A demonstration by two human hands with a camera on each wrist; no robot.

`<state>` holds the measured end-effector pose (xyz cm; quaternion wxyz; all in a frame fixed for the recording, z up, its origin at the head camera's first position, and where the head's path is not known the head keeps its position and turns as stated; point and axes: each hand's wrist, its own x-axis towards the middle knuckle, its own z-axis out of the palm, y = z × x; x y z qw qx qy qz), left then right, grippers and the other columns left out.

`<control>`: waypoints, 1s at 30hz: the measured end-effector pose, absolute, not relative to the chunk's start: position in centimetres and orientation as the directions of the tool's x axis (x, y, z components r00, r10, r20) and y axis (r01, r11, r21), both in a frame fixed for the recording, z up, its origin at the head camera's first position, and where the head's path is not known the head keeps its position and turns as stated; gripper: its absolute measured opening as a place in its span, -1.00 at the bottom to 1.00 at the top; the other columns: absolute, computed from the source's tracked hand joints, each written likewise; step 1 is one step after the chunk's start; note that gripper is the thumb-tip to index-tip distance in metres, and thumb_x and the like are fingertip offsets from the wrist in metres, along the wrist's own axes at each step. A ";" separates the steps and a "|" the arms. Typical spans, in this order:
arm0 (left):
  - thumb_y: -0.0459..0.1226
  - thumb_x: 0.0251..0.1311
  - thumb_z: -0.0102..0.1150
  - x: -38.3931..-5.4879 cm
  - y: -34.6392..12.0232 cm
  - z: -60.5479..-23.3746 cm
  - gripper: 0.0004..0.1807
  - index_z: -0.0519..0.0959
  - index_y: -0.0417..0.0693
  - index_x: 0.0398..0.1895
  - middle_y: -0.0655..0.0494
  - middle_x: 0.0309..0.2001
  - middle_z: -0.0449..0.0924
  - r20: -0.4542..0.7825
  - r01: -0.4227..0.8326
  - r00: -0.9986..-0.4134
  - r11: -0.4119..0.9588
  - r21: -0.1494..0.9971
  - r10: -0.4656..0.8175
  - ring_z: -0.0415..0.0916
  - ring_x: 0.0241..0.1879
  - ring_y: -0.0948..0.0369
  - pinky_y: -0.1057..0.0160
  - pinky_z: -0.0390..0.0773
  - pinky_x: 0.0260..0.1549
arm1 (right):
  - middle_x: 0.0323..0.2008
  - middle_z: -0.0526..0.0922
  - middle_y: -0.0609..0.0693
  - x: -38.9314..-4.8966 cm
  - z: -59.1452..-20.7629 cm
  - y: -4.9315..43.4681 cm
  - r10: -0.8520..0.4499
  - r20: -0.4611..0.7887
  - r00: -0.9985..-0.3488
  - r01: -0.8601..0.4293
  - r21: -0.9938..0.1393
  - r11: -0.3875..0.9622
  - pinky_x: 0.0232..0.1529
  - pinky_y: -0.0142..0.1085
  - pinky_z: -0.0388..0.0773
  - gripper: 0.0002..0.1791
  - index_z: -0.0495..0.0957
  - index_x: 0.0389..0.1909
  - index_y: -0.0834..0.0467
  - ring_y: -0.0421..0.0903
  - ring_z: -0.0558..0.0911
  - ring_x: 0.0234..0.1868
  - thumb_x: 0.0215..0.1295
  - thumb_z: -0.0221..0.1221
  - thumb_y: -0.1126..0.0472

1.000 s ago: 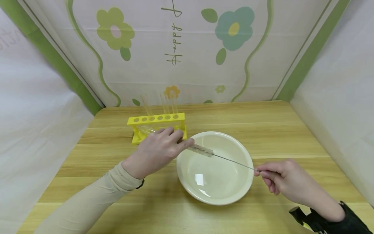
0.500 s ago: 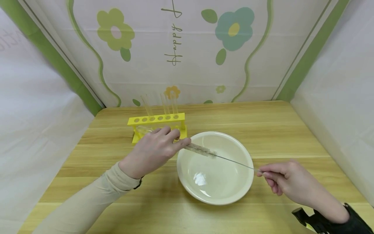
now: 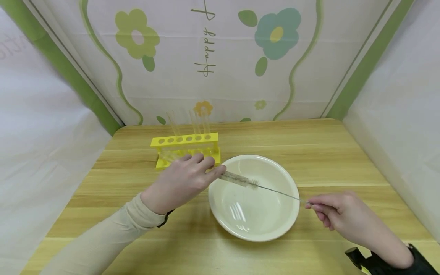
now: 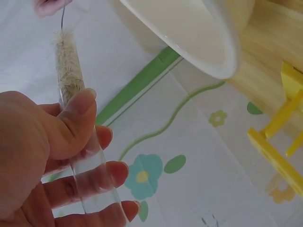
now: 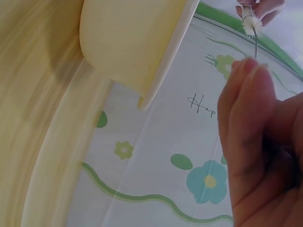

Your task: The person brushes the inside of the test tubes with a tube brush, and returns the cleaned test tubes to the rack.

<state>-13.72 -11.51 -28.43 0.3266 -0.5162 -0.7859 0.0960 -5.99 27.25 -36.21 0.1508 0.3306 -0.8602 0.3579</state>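
My left hand (image 3: 183, 177) grips a clear glass test tube (image 4: 97, 182), thumb on one side and fingers round the other. Inside the tube's mouth sits the bristle head of a test tube brush (image 4: 70, 66), with some bristles poking out of the end. The brush's thin wire handle (image 3: 278, 192) runs to my right hand (image 3: 343, 215), which pinches it between thumb and fingers. Tube and brush slant across above the white bowl (image 3: 254, 233). In the right wrist view the bristles (image 5: 252, 27) show at the tube's end, close to the left hand.
Behind my left hand stands a yellow test tube rack (image 3: 184, 139) holding several clear tubes, some upright and one leaning low. The bowl rests on a wooden table (image 3: 326, 152). Fabric walls with printed flowers (image 3: 276, 34) enclose the back and sides.
The right hand has drawn the brush slightly right and toward me. More bristles now show outside the tube's mouth. The left hand shifted only slightly.
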 end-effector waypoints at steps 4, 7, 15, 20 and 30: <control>-0.47 0.14 0.33 -13.6 -11.4 -28.4 -0.67 0.59 -0.12 -0.01 0.05 -0.33 0.51 0.415 0.755 -0.244 0.440 -0.486 0.877 0.47 -0.50 0.13 0.31 0.51 -0.60 | -0.44 0.66 -0.19 -6.3 -36.3 27.2 -0.471 0.613 -0.634 -0.762 -0.392 0.515 -0.64 -0.65 0.35 -0.53 0.70 -0.32 0.32 -0.48 0.43 -0.60 0.52 -0.03 0.05; -0.51 0.13 0.30 -13.6 -11.2 -28.3 -0.66 0.58 -0.13 -0.02 0.06 -0.32 0.52 0.415 0.756 -0.243 0.440 -0.485 0.876 0.47 -0.50 0.13 0.31 0.51 -0.60 | -0.47 0.68 -0.13 -6.6 -36.3 27.0 -0.478 0.675 -0.562 -0.810 -0.330 0.485 -0.63 -0.66 0.34 -0.47 0.69 -0.35 0.34 -0.47 0.43 -0.61 0.54 -0.09 0.04; -0.43 0.37 0.04 -12.4 -8.7 -29.2 -0.79 0.59 -0.08 -0.05 0.14 -0.39 0.49 0.399 0.803 -0.120 0.325 -0.499 0.909 0.39 -0.55 0.25 0.42 0.44 -0.64 | -0.55 0.62 -0.14 -6.9 -35.1 23.3 -0.567 0.742 -0.357 -0.881 -0.066 0.469 -0.55 -0.61 0.49 -0.54 0.70 -0.34 0.26 -0.35 0.55 -0.60 0.60 -0.11 0.16; -0.49 0.32 -0.03 -12.1 -7.7 -29.2 -0.70 0.62 -0.06 -0.04 0.15 -0.41 0.44 0.421 0.749 -0.128 0.365 -0.552 0.898 0.35 -0.56 0.24 0.39 0.42 -0.62 | -0.54 0.64 -0.07 -7.1 -34.2 21.3 -0.563 0.784 -0.261 -0.845 0.097 0.526 -0.67 -0.54 0.45 -0.55 0.66 -0.36 0.27 -0.24 0.53 -0.68 0.60 -0.16 0.24; -0.51 0.25 0.05 -12.5 -7.8 -28.8 -0.70 0.62 -0.07 -0.05 0.13 -0.39 0.46 0.392 0.751 -0.182 0.385 -0.537 0.902 0.36 -0.57 0.24 0.38 0.33 -0.66 | -0.59 0.58 0.02 -7.1 -33.5 19.8 -0.572 0.813 -0.110 -0.772 0.292 0.564 -0.79 -0.40 0.41 -0.66 0.63 -0.40 0.37 -0.16 0.46 -0.76 0.42 -0.12 0.50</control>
